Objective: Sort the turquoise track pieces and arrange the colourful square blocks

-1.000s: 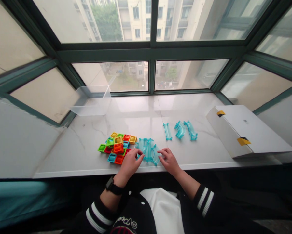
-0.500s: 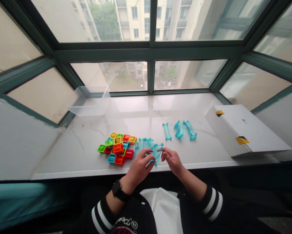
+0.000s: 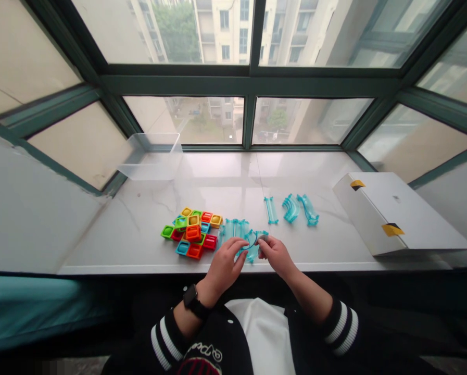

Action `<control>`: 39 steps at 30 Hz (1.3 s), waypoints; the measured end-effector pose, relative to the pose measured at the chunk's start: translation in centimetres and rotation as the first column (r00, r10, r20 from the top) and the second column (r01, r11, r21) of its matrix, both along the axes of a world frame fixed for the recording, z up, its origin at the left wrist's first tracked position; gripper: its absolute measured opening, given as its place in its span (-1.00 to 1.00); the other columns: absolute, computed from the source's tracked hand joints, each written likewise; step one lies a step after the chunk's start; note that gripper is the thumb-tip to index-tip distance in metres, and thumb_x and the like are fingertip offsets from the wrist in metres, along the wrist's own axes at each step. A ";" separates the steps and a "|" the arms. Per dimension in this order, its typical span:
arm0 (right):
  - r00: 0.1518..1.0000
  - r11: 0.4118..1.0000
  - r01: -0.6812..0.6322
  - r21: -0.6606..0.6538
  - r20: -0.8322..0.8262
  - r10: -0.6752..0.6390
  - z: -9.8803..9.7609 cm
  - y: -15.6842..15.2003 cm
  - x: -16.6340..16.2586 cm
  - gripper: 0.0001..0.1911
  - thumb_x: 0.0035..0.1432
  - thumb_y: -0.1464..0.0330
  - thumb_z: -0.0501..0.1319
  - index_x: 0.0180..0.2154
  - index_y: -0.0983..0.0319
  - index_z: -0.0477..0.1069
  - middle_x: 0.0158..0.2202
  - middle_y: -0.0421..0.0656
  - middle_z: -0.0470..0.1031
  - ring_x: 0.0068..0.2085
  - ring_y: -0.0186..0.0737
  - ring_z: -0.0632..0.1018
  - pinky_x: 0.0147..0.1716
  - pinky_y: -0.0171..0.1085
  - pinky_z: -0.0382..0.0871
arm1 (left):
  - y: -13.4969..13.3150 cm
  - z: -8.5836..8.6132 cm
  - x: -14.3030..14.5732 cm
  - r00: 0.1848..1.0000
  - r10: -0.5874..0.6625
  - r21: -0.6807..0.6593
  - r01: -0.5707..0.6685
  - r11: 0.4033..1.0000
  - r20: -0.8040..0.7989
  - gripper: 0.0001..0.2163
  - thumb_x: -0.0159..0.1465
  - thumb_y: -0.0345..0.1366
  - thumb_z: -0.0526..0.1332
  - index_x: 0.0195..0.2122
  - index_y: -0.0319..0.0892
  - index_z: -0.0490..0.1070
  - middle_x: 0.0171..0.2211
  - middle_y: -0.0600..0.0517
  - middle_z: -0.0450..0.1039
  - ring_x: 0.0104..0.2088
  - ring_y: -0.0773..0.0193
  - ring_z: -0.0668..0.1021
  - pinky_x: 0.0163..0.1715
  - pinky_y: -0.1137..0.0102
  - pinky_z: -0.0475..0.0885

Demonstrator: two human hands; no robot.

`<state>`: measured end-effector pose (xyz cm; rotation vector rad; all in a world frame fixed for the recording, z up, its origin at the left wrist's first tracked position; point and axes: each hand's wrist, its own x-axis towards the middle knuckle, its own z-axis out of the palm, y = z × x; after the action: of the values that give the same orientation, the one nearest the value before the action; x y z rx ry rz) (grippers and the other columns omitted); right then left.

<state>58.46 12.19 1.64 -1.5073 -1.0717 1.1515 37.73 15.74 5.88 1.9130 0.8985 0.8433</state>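
A thin, curved blue strip (image 3: pixel 252 246) spans the space between my two hands. My left hand (image 3: pixel 226 264), with a black watch on its wrist, has its fingers bent around one end of it. Thumb and forefinger of my right hand (image 3: pixel 278 256) pinch the other end, where a small greyish part shows; its exact shape is unclear. Clear blue track pieces (image 3: pixel 235 228) lie just beyond and under my hands, partly hidden by them. To their left is a pile of red, yellow, green, orange and blue plastic blocks (image 3: pixel 193 233).
Three more clear blue track pieces, including a curved one (image 3: pixel 291 208), lie to the right. A clear plastic bin (image 3: pixel 151 171) stands at the back left. A white box (image 3: pixel 405 208) with yellow-black tape is on the right. Windows enclose the marble sill (image 3: pixel 112 245).
My right hand has closed in a pinch on the strip's right end, its forefinger now bent instead of stretched out. The view has shifted slightly, moving the scene rightward.
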 end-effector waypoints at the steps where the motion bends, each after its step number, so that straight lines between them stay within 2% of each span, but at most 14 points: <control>1: 1.000 1.000 0.000 0.017 0.021 0.000 0.1 0.0 0.0 -0.63 0.30 0.03 0.20 -0.27 0.19 0.54 -0.57 -0.24 0.49 -0.51 -0.22 0.51 -0.40 -0.26 0.41 | -0.1 0.0 -0.1 1.000 0.002 -0.005 -0.002 1.000 -0.012 -0.77 0.45 -0.24 0.17 0.03 -0.01 0.59 -0.03 -0.10 0.58 -0.01 0.03 0.59 0.07 0.16 0.45; 5: 0.985 0.995 -0.026 0.095 0.174 0.010 0.6 0.4 0.3 -0.66 0.34 0.05 0.19 -0.28 0.16 0.52 -0.55 -0.25 0.45 -0.48 -0.20 0.49 -0.36 -0.24 0.41 | -0.4 0.0 0.0 1.000 0.003 -0.065 -0.005 0.998 -0.022 -0.77 0.46 -0.20 0.16 0.00 -0.03 0.60 -0.11 -0.08 0.60 -0.14 0.09 0.60 -0.06 0.23 0.48; 8: 0.969 0.991 -0.038 0.127 0.246 0.006 0.8 0.7 0.7 -0.70 0.35 0.09 0.18 -0.25 0.15 0.52 -0.51 -0.25 0.46 -0.46 -0.21 0.47 -0.36 -0.25 0.39 | -0.4 -0.2 0.5 1.000 0.027 -0.088 -0.026 0.996 0.002 -0.77 0.45 -0.19 0.18 -0.02 -0.04 0.62 -0.11 -0.09 0.62 -0.12 0.05 0.61 -0.02 0.19 0.47; 12: 0.948 0.988 -0.052 0.143 0.317 0.004 0.9 1.1 1.2 -0.76 0.32 0.15 0.18 -0.18 0.15 0.52 -0.50 -0.27 0.40 -0.46 -0.23 0.41 -0.39 -0.27 0.34 | 0.1 -1.3 1.7 0.996 0.090 -0.169 -0.085 0.982 0.018 -0.75 0.44 -0.18 0.17 -0.04 -0.07 0.62 -0.10 -0.11 0.64 -0.11 0.03 0.63 -0.07 0.19 0.50; 15: 0.924 0.986 -0.058 0.159 0.381 -0.007 1.1 1.3 1.3 -0.76 0.28 0.20 0.20 -0.13 0.16 0.53 -0.53 -0.31 0.30 -0.48 -0.26 0.36 -0.42 -0.29 0.30 | 0.6 -2.4 2.2 0.994 0.107 -0.225 -0.106 0.969 -0.009 -0.74 0.43 -0.18 0.16 -0.03 -0.09 0.61 -0.06 -0.08 0.65 -0.07 0.06 0.63 -0.04 0.21 0.50; 19: 0.922 0.983 -0.085 0.163 0.386 0.015 1.1 1.4 1.1 -0.71 0.23 0.22 0.24 -0.04 0.17 0.51 -0.51 -0.32 0.33 -0.48 -0.28 0.38 -0.40 -0.30 0.32 | 1.5 -3.4 2.4 0.992 0.122 -0.269 -0.127 0.955 -0.035 -0.74 0.41 -0.18 0.16 -0.04 -0.10 0.60 -0.07 -0.03 0.65 -0.08 0.12 0.62 -0.01 0.25 0.50; 22: 0.930 0.984 -0.123 0.128 0.360 0.069 0.7 1.3 1.1 -0.61 0.23 0.19 0.27 0.06 0.16 0.46 -0.46 -0.29 0.42 -0.45 -0.26 0.44 -0.39 -0.30 0.36 | 2.1 -3.9 2.8 0.988 0.152 -0.355 -0.145 0.924 -0.008 -0.73 0.39 -0.15 0.17 -0.06 -0.14 0.59 -0.15 -0.04 0.66 -0.16 0.16 0.62 -0.08 0.28 0.52; 25: 0.937 0.988 -0.099 0.115 0.344 0.054 0.5 1.1 1.7 -0.62 0.28 0.17 0.22 0.07 0.16 0.46 -0.45 -0.28 0.46 -0.44 -0.24 0.47 -0.36 -0.28 0.39 | 2.5 -4.1 3.5 0.989 0.135 -0.471 -0.092 0.877 0.059 -0.71 0.35 -0.12 0.23 -0.06 -0.18 0.59 -0.21 -0.05 0.65 -0.22 0.18 0.63 -0.19 0.32 0.53; 27: 0.934 0.990 -0.069 0.122 0.357 0.021 0.9 0.8 2.3 -0.65 0.30 0.18 0.19 0.05 0.16 0.48 -0.46 -0.28 0.46 -0.44 -0.24 0.47 -0.35 -0.27 0.39 | 2.7 -4.0 3.9 0.989 0.077 -0.515 -0.002 0.857 0.125 -0.71 0.31 -0.11 0.30 -0.06 -0.19 0.59 -0.20 -0.07 0.66 -0.19 0.16 0.64 -0.18 0.32 0.53; 30: 0.914 0.990 -0.044 0.135 0.405 -0.014 1.9 0.4 3.3 -0.67 0.28 0.22 0.18 0.03 0.16 0.51 -0.49 -0.30 0.40 -0.46 -0.26 0.44 -0.36 -0.27 0.37 | 3.0 -4.1 4.6 0.981 -0.034 -0.542 0.135 0.830 0.193 -0.67 0.29 -0.08 0.36 -0.05 -0.19 0.60 -0.18 -0.09 0.67 -0.17 0.14 0.67 -0.12 0.30 0.54; 33: 0.908 0.987 -0.015 0.159 0.416 -0.053 2.6 -0.1 4.4 -0.63 0.30 0.21 0.20 0.09 0.16 0.48 -0.50 -0.31 0.39 -0.46 -0.25 0.45 -0.33 -0.26 0.40 | 3.2 -4.5 5.5 0.970 -0.089 -0.551 0.202 0.810 0.224 -0.63 0.29 -0.02 0.37 -0.02 -0.19 0.59 -0.17 -0.11 0.67 -0.17 0.14 0.68 -0.13 0.28 0.56; 36: 0.925 0.973 0.054 0.223 0.356 -0.132 2.4 -0.8 5.5 -0.53 0.33 0.16 0.24 0.20 0.17 0.34 -0.41 -0.27 0.48 -0.40 -0.22 0.52 -0.30 -0.24 0.46 | 3.6 -4.7 6.6 0.962 -0.074 -0.577 0.218 0.787 0.264 -0.56 0.26 0.03 0.39 -0.02 -0.22 0.58 -0.16 -0.15 0.66 -0.18 0.13 0.67 -0.16 0.27 0.57; 39: 0.919 0.942 0.080 0.327 0.341 -0.196 1.8 -1.6 6.3 -0.52 0.33 0.18 0.28 0.21 0.12 0.29 -0.33 -0.23 0.51 -0.36 -0.22 0.54 -0.28 -0.23 0.50 | 4.2 -4.3 7.7 0.954 0.002 -0.615 0.192 0.765 0.300 -0.51 0.21 0.08 0.42 -0.04 -0.25 0.56 -0.16 -0.17 0.66 -0.24 0.17 0.66 -0.17 0.27 0.58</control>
<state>64.71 10.59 3.42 -1.5520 -1.3030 0.5754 45.47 19.94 1.62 1.1872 0.7698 0.6168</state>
